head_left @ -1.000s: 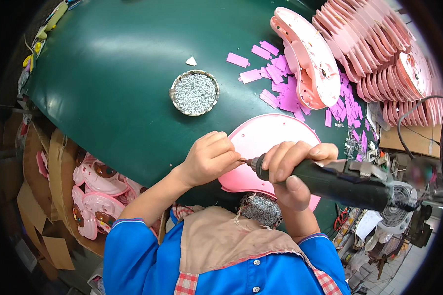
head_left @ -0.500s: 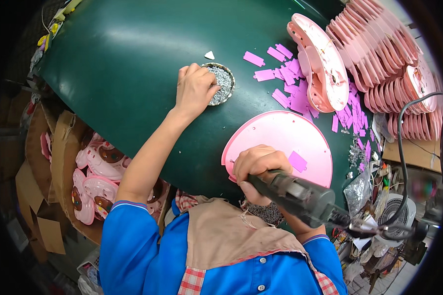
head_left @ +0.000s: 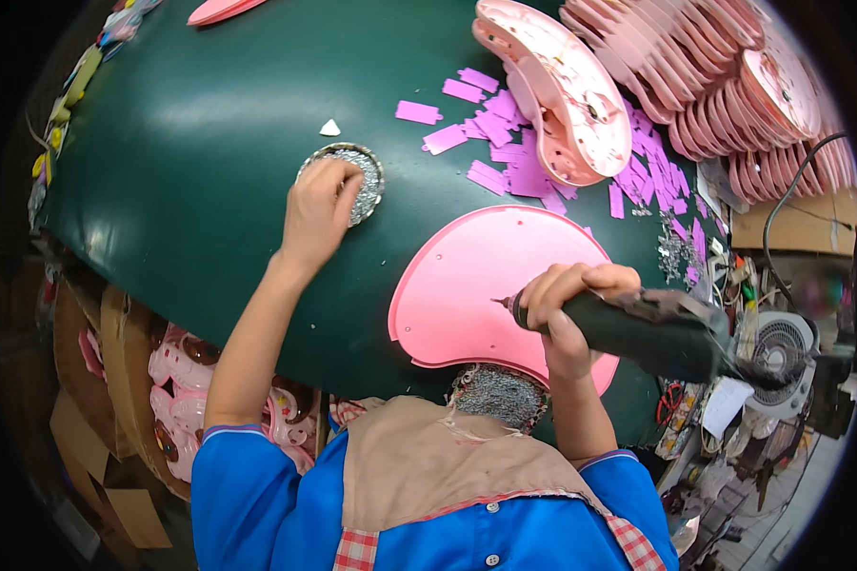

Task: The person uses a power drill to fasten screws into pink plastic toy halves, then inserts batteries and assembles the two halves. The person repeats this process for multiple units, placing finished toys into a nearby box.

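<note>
Dark green and smooth, the table [head_left: 209, 190] fills most of the view, and a pale patch of light shines on its left part. At the left side, below the table's edge, a cardboard box [head_left: 129, 381] contains pink plastic parts [head_left: 176, 381] with brown areas. On the right, the room is crowded: a grey fan [head_left: 779, 357], a black cable [head_left: 798, 181] and many mixed small objects.

On the table's far right are stacked pink shells [head_left: 676, 67]; before them stands one pink case [head_left: 586, 105], with flat purple pieces [head_left: 493, 128] scattered around it. A small white piece [head_left: 330, 127] lies just beyond the round bowl [head_left: 378, 181] of tiny silver metal parts.

The left hand [head_left: 321, 211] covers part of this bowl, its fingertips bent close together at the contents; whether this grip has taken anything, I cannot tell. The right hand [head_left: 573, 314] has its grip closed around a dark power screwdriver [head_left: 643, 333]. Its tip is over the curved pink panel [head_left: 476, 262], which lies near the person, and hand and tool hide the panel's right part. A second container [head_left: 500, 395] of metal bits is partly hidden by the apron [head_left: 428, 457].
</note>
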`<move>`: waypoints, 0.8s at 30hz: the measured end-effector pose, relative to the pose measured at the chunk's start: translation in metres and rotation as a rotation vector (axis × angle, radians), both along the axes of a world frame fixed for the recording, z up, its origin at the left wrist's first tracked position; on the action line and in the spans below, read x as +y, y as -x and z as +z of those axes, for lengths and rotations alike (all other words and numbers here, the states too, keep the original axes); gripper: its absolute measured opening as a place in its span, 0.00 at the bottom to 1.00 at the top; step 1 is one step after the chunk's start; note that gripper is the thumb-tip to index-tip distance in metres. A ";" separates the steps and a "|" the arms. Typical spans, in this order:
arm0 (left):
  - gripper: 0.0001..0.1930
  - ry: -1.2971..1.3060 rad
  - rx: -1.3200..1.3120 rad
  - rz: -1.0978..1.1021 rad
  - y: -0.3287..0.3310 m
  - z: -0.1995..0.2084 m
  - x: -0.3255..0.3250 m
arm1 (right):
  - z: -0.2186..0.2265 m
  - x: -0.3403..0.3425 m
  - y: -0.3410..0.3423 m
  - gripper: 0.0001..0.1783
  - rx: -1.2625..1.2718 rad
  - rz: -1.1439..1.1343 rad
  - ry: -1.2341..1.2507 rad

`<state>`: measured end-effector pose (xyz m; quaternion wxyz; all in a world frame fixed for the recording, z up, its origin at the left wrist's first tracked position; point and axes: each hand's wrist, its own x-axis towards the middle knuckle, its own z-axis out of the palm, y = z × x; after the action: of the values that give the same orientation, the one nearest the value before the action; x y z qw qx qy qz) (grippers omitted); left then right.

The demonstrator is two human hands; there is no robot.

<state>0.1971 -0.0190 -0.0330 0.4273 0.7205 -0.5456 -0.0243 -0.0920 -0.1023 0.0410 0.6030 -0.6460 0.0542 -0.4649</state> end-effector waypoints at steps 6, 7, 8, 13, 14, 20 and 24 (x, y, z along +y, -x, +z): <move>0.06 -0.277 1.288 -0.373 0.112 0.036 0.026 | 0.011 0.006 0.006 0.29 -0.172 -0.114 -0.013; 0.06 -0.233 1.534 -0.357 0.125 0.035 0.028 | 0.026 0.015 0.009 0.29 -0.188 -0.135 -0.057; 0.07 -0.230 1.705 -0.334 0.132 0.034 0.030 | 0.038 0.020 0.014 0.29 -0.185 -0.115 -0.059; 0.10 -0.171 2.215 -0.352 0.155 0.033 0.040 | 0.054 0.029 0.026 0.29 -0.210 -0.030 -0.070; 0.10 -0.161 2.252 -0.347 0.160 0.035 0.040 | 0.054 0.030 0.027 0.29 -0.211 -0.031 -0.069; 0.10 -0.035 2.554 -0.353 0.179 0.034 0.039 | 0.049 0.032 0.030 0.29 -0.214 -0.077 0.027; 0.10 0.066 2.673 -0.292 0.193 0.039 0.037 | 0.046 0.031 0.035 0.30 -0.213 -0.102 0.152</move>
<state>0.0045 0.0175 0.0056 0.6388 0.0697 0.2148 -0.7355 -0.1269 -0.0716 0.0870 0.5301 -0.6332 -0.0126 -0.5638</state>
